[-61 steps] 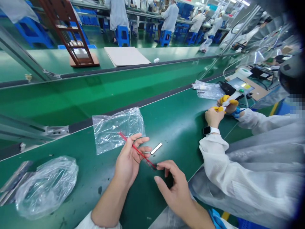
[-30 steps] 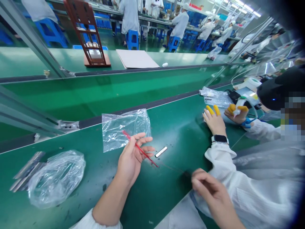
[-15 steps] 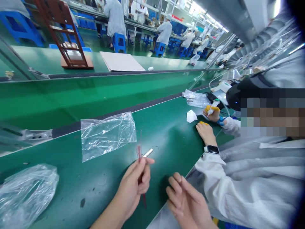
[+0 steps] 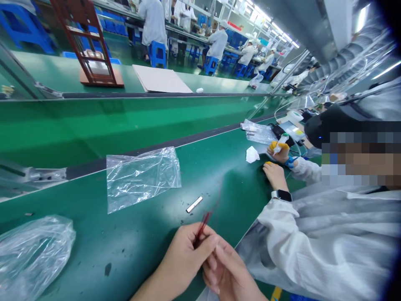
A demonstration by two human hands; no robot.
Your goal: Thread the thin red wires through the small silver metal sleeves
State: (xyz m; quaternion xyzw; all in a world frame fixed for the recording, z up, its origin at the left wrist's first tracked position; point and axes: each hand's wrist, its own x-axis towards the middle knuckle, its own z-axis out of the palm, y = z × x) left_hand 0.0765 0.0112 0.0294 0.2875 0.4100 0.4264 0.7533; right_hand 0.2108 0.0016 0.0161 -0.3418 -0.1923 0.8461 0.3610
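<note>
My left hand is closed around a bundle of thin red wires, whose ends stick up above the thumb and finger. My right hand meets it from the right, fingertips pinched against the left hand's fingertips. What the right fingers hold, if anything, is hidden. Just beyond my hands a small silvery strip with dark marks lies on the green table. Behind it, to the left, a flat clear plastic bag rests near the table's back edge.
A crumpled plastic bag lies at lower left. To my right sits a co-worker in a white coat, whose hands are near a crumpled white paper. A brown stand and flat board are on the far ledge.
My left hand has moved right and down with the red wires. My right hand has come to touch it. The silvery strip now shows fully.
</note>
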